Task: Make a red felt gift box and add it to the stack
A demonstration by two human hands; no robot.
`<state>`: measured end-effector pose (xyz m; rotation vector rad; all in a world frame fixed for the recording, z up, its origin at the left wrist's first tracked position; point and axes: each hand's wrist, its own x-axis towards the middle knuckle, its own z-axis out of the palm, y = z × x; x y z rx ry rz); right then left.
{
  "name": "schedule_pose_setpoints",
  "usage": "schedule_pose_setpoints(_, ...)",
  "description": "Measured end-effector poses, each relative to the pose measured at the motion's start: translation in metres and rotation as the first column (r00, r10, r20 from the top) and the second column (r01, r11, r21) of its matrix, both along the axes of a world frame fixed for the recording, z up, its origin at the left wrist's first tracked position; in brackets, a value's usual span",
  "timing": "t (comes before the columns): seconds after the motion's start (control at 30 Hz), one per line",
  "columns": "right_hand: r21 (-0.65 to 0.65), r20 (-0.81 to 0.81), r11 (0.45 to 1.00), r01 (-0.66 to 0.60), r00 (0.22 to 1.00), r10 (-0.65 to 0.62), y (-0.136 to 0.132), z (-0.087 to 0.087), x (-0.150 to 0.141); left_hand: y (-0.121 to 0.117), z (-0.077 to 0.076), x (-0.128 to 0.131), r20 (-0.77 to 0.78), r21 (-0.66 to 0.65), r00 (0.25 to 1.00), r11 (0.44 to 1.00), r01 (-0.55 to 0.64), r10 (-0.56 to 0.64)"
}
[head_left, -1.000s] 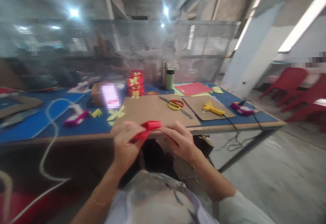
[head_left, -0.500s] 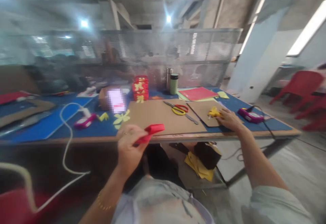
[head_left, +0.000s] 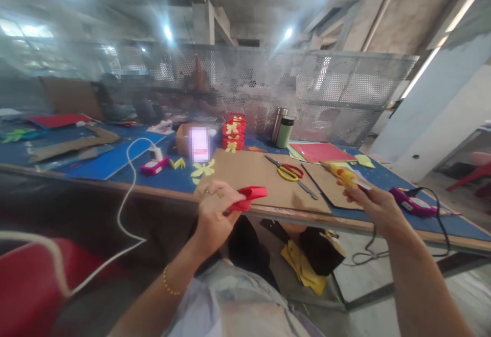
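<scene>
My left hand [head_left: 217, 213] pinches a folded strip of red paper [head_left: 251, 197] near the table's front edge; the strip forms a loop at its free end. At the right, my right hand [head_left: 370, 203] is closed round the handle of a yellow hot glue gun [head_left: 344, 174], lifted above a brown cardboard piece [head_left: 330, 188]. The gun's nozzle points to the far left. Between the hands, scissors [head_left: 287, 169] with red and yellow handles and a grey blade [head_left: 307, 190] lie on a larger cardboard sheet [head_left: 245, 168].
Stacked red paper pieces with yellow bows [head_left: 233, 132] stand at the back, left of a green bottle [head_left: 284, 132] and a steel flask [head_left: 279, 122]. A phone [head_left: 199, 143] leans on a box. Purple power strips [head_left: 412, 203] sit at both sides; a white cable [head_left: 123, 209] hangs at left.
My right hand has left the red paper, reached right and picked up the glue gun from the cardboard. The left hand still holds the red paper. The view has turned left.
</scene>
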<state>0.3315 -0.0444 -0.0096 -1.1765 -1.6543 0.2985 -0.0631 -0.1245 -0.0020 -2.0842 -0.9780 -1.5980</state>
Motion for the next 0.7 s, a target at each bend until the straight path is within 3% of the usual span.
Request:
schedule_pose_setpoints(0.13, -0.095, -0.097, 0.959, -0.267, 0.961, 0.258, -0.057, 0.020, -0.044, -0.003, 0.001, 0.001, -0.033, 0.027, 0.997, 0.998, -0.062, 0.063)
schedule_pose_setpoints(0.27, -0.089, -0.189, 0.893, -0.441, 0.888, 0.419, -0.090, 0.015, -0.070, -0.006, 0.003, -0.003, -0.059, 0.015, 0.996, 0.998, -0.059, 0.060)
schedule_pose_setpoints(0.47, -0.028, -0.086, 0.874, -0.486, 0.872, 0.482, -0.097, 0.018, -0.086, -0.013, 0.009, -0.005, -0.065, 0.038, 0.997, 0.999, -0.028, 0.030)
schedule_pose_setpoints(0.7, 0.014, 0.085, 0.775, -0.631, 0.773, 0.628, -0.095, 0.035, -0.094, -0.018, 0.012, 0.000, -0.094, 0.025, 0.995, 0.999, -0.026, 0.028)
